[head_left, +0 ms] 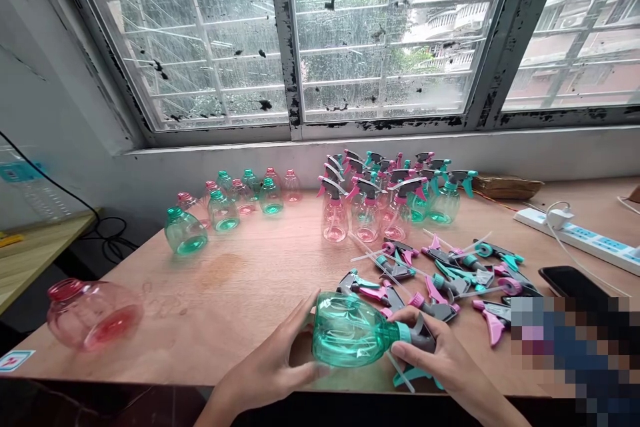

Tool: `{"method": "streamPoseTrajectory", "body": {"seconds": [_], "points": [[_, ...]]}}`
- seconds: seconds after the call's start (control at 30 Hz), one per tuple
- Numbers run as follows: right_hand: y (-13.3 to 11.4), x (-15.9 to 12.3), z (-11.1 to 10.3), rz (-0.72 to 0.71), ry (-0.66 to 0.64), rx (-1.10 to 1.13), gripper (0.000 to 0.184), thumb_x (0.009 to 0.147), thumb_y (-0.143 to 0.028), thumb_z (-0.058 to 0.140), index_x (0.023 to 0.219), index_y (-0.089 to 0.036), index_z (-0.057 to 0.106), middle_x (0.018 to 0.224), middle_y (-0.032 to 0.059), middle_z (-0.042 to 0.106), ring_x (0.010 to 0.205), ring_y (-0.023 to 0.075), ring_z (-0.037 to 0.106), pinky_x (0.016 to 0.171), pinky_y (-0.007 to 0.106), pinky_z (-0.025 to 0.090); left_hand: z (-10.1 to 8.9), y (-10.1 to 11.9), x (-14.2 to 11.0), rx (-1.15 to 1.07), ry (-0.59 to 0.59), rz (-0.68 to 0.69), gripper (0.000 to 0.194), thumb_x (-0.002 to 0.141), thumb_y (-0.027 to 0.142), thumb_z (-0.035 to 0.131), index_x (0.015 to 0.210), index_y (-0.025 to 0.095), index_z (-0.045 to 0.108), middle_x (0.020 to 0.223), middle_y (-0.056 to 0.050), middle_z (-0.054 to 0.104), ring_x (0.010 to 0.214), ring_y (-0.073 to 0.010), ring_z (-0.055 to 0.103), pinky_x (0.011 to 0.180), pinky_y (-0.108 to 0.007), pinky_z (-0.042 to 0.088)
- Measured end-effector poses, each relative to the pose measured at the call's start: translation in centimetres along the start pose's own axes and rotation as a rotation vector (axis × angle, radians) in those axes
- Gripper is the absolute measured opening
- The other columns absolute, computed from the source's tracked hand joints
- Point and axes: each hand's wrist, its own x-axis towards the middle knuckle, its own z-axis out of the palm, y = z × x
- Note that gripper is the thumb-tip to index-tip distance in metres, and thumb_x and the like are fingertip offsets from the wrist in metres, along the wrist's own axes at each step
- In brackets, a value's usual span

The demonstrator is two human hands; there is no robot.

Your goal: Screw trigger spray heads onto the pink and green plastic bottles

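My left hand (265,370) cups the body of a clear teal plastic bottle (345,330), which lies on its side. My right hand (440,360) grips the grey trigger sprayer head (423,337) at the bottle's neck. Just under my right hand lies another sprayer with a teal trigger (415,377). Several loose sprayer heads (440,280) in pink, teal and grey, with thin clear tubes, are spread out beyond my hands. Both hands rest close above the wooden table (235,327).
Assembled pink and teal spray bottles (365,210) stand in a cluster at the back, with capless bottles (223,210) to their left. A pink bottle (93,313) lies at the left edge. A phone (570,283) and power strip (570,233) are at the right, below a window (290,33).
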Motion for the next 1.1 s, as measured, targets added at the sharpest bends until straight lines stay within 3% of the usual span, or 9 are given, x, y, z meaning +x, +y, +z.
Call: {"method": "streamPoseTrajectory", "body": {"seconds": [0.17,0.37,0.53,0.77,1.0,1.1], "points": [[-0.06,0.02,-0.06,-0.009,0.006,-0.007,0.04,0.074,-0.044,0.086,0.098,-0.018,0.066,0.06,-0.0046,0.067,0.056,0.015,0.063,0.055,0.025,0.054,-0.19,0.1,0.03,0.007,-0.014,0.014,0.095,0.089,0.027,0.074,0.161,0.033,0.012,0.166,-0.007,0.031,0.148,-0.0321,0.037,0.124,-0.048,0.032],[-0.24,0.03,0.02,-0.001,0.027,-0.026,0.042,0.074,-0.047,0.086,0.098,-0.019,0.067,0.061,-0.0036,0.068,0.057,0.0167,0.064,0.055,0.025,0.054,0.01,-0.33,0.0,-0.074,-0.037,0.026,0.087,0.097,0.024,0.063,0.161,0.037,0.005,0.162,-0.008,0.039,0.145,-0.0299,0.043,0.121,-0.047,0.036],[-0.15,0.16,0.13,-0.007,0.045,-0.021,0.04,0.073,-0.045,0.087,0.097,-0.019,0.069,0.064,-0.0043,0.066,0.06,0.0162,0.065,0.059,0.025,0.053,0.16,-0.41,-0.04,-0.097,0.012,-0.03,0.098,0.094,0.027,0.069,0.161,0.034,-0.003,0.168,-0.009,0.026,0.15,-0.0307,0.035,0.123,-0.048,0.033],[-0.07,0.22,0.19,-0.019,0.043,-0.006,0.036,0.074,-0.042,0.087,0.097,-0.019,0.07,0.066,-0.0055,0.065,0.062,0.0136,0.062,0.059,0.021,0.051,-0.11,-0.29,-0.2,0.0,0.023,-0.05,0.089,0.089,0.03,0.074,0.16,0.029,0.02,0.168,-0.007,0.026,0.153,-0.0335,0.026,0.125,-0.049,0.028],[-0.09,0.48,0.3,0.034,0.024,0.043,0.038,0.076,-0.043,0.086,0.1,-0.019,0.068,0.063,-0.0039,0.069,0.061,0.015,0.065,0.06,0.022,0.052,0.23,-0.46,-0.2,-0.088,0.011,-0.013,0.081,0.102,0.032,0.056,0.16,0.04,0.0,0.164,-0.004,0.036,0.144,-0.0278,0.045,0.12,-0.041,0.039],[0.02,0.65,0.26,0.036,0.02,0.071,0.041,0.076,-0.044,0.086,0.102,-0.018,0.067,0.063,-0.003,0.069,0.06,0.0158,0.064,0.059,0.024,0.053,0.6,-0.62,-0.13,-0.094,0.045,-0.024,0.079,0.103,0.037,0.053,0.16,0.039,-0.002,0.165,-0.005,0.034,0.145,-0.0292,0.043,0.122,-0.043,0.034]]}}
